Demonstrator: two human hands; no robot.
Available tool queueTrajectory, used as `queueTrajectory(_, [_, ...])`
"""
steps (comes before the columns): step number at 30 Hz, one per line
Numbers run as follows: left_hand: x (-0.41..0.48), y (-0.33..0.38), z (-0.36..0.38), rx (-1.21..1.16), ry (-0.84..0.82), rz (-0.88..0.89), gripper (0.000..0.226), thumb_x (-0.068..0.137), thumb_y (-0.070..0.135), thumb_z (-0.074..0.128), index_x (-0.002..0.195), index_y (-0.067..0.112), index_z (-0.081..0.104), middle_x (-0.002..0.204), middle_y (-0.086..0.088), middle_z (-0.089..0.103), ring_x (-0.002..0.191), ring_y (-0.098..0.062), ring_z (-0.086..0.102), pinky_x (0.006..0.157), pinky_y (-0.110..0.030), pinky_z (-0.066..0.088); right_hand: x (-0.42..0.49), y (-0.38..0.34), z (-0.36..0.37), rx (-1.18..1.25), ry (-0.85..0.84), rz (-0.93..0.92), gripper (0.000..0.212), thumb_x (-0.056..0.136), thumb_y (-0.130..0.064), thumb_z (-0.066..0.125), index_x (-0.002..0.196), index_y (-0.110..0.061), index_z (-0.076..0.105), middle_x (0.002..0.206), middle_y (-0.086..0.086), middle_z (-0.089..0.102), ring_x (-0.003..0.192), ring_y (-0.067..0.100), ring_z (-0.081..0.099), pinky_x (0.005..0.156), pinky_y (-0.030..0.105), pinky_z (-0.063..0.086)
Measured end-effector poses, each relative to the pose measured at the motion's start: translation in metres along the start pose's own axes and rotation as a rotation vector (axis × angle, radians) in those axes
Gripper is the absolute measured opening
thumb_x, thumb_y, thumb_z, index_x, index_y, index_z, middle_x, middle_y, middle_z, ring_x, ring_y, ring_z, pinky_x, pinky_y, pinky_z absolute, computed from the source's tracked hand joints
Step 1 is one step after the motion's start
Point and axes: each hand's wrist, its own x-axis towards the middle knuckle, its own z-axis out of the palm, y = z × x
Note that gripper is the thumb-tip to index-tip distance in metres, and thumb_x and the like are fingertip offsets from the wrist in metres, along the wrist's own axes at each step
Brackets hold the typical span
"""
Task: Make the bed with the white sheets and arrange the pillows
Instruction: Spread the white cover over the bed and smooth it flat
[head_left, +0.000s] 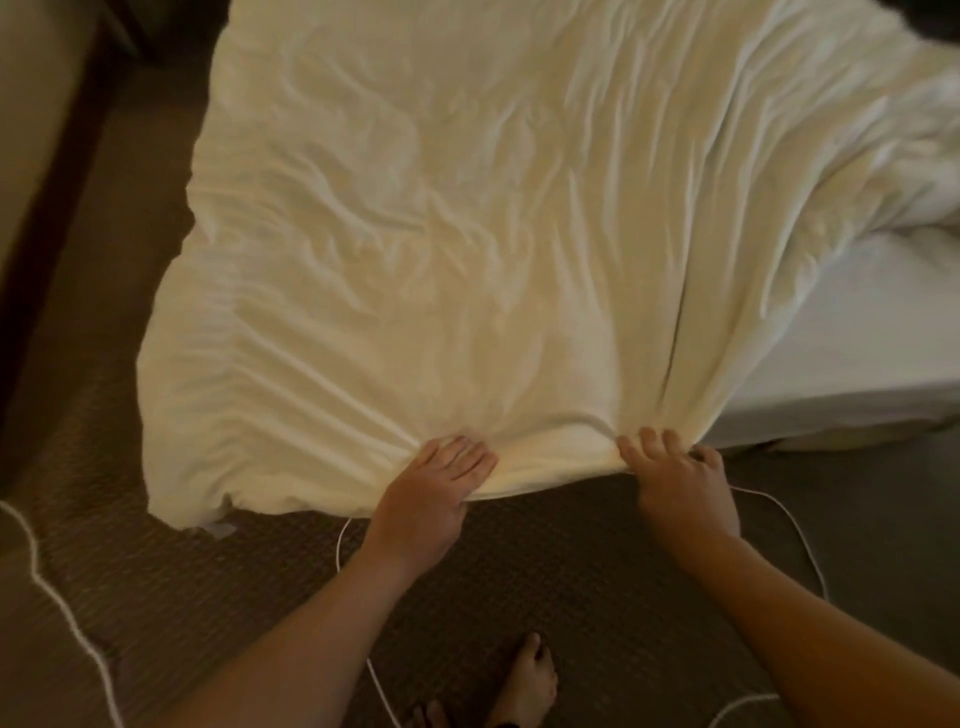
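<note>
Left hand (431, 483): I see fingers together, clamped on the sheet's near edge, 6 o'clock.
Right hand (675, 475): fingers bunching that edge, nearby.
White sheet (441, 234): wrinkled, spread toward 12 o'clock.
Mattress (857, 332): uncovered, 3 o'clock.

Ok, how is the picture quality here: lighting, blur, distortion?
Head view: dim, warm light turns the white sheet cream, while the mattress at right looks cooler and brighter. Head view: soft throughout, the carpet pattern smeared at left; the left hand and right hand gripping the sheet's edge are readable. Head view: wide-angle bending curves the bed's edges; no glare.
</note>
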Motion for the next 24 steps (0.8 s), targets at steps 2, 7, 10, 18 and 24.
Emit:
queueTrajectory(2, [0.001, 0.002, 0.004, -0.001, 0.006, -0.024, 0.063, 0.078, 0.016, 0.039, 0.137, 0.018, 0.063, 0.141, -0.001, 0.062, 0.131, -0.021, 0.058, 0.111, -0.046, 0.042, 0.003, 0.000, 0.003, -0.020, -0.034, 0.016, 0.051, 0.099, -0.021, 0.039, 0.149, -0.032, 0.040, 0.149, 0.000, 0.046, 0.136, 0.024, 0.043, 0.107, 0.049, 0.037])
queueTrajectory(7, [0.006, 0.003, 0.020, 0.032, 0.012, -0.077, 0.062, 0.080, 0.018, 0.039, 0.136, 0.015, 0.064, 0.143, -0.003, 0.060, 0.131, -0.023, 0.058, 0.115, -0.039, 0.032, 0.019, 0.000, 0.018, -0.044, -0.111, 0.023, 0.053, 0.102, -0.019, 0.032, 0.153, -0.031, 0.030, 0.150, 0.001, 0.040, 0.131, 0.026, 0.045, 0.103, 0.049, 0.037])
queueTrajectory(10, [0.011, 0.000, 0.027, 0.142, -0.074, -0.092, 0.058, 0.084, 0.032, 0.043, 0.134, 0.014, 0.066, 0.142, -0.003, 0.061, 0.129, -0.021, 0.060, 0.114, -0.042, 0.038, 0.029, -0.003, 0.034, 0.085, -0.164, 0.056, 0.059, 0.101, -0.018, 0.035, 0.157, -0.032, 0.020, 0.163, 0.002, 0.023, 0.145, 0.026, 0.031, 0.110, 0.054, 0.035])
queueTrajectory(18, [0.026, 0.044, 0.042, 0.302, 0.173, -0.362, 0.026, 0.090, 0.027, 0.054, 0.093, 0.016, 0.077, 0.103, -0.008, 0.078, 0.094, -0.027, 0.074, 0.081, -0.042, 0.050, 0.030, 0.032, 0.053, 0.386, -0.070, -0.101, 0.062, 0.097, -0.033, 0.040, 0.157, -0.034, 0.028, 0.166, -0.006, 0.027, 0.150, 0.014, 0.031, 0.119, 0.060, 0.021])
queueTrajectory(24, [0.079, 0.113, 0.028, 0.132, 0.378, -1.038, 0.034, 0.096, 0.027, 0.044, 0.074, 0.011, 0.064, 0.081, -0.016, 0.068, 0.077, -0.037, 0.060, 0.080, -0.047, 0.041, 0.019, 0.132, 0.042, 0.579, 0.245, -0.449, 0.043, 0.099, -0.029, 0.050, 0.141, -0.025, 0.059, 0.144, -0.007, 0.059, 0.127, 0.011, 0.059, 0.105, 0.040, 0.045])
